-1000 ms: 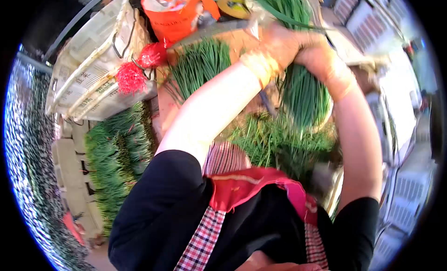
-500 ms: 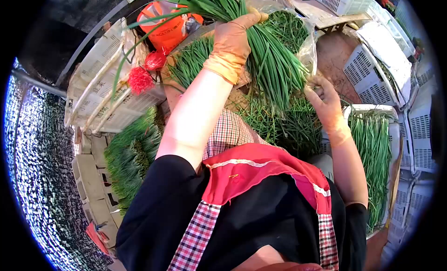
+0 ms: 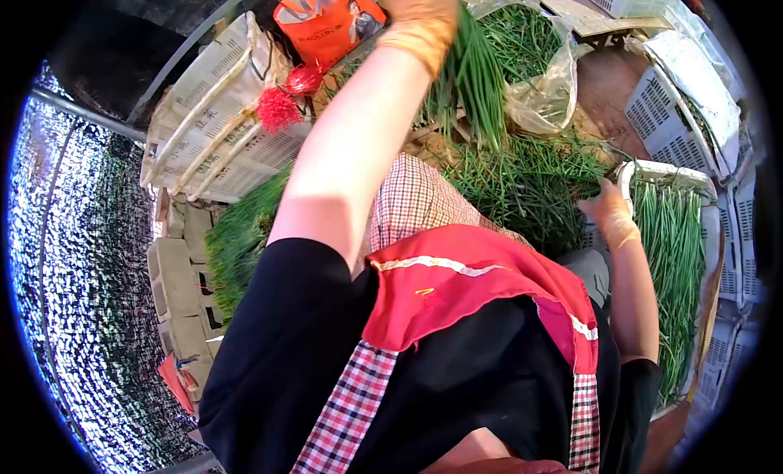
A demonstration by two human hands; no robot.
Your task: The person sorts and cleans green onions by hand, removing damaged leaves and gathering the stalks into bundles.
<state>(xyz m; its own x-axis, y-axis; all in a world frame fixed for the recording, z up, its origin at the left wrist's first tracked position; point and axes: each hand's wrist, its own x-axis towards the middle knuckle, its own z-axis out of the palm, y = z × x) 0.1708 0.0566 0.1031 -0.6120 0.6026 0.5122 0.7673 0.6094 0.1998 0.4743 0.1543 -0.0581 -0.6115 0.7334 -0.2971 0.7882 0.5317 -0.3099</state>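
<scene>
A bundle of long green stalks (image 3: 479, 79) hangs beneath my left hand (image 3: 422, 9), which is gloved in orange, wrapped round it and partly cut off by the top edge. My right hand (image 3: 608, 207), also gloved, is at the near left corner of a white crate (image 3: 705, 229) filled with long green stalks (image 3: 669, 270). Its fingers are apart and nothing shows in them. Loose green trimmings (image 3: 530, 185) lie in a heap between my hands. Behind them a clear plastic bag (image 3: 548, 103) holds more greens.
At the upper left, a white crate (image 3: 216, 107) has red string bundles (image 3: 280, 107) hanging at its side, next to an orange bag (image 3: 326, 26). Stacked green bundles (image 3: 236, 229) lie below it. Another crate (image 3: 665, 119) with a white cover stands at the upper right.
My left hand has moved up with the bundle, whose stalks now hang more steeply. My right hand has moved away from the stalk ends, down and right to the crate.
</scene>
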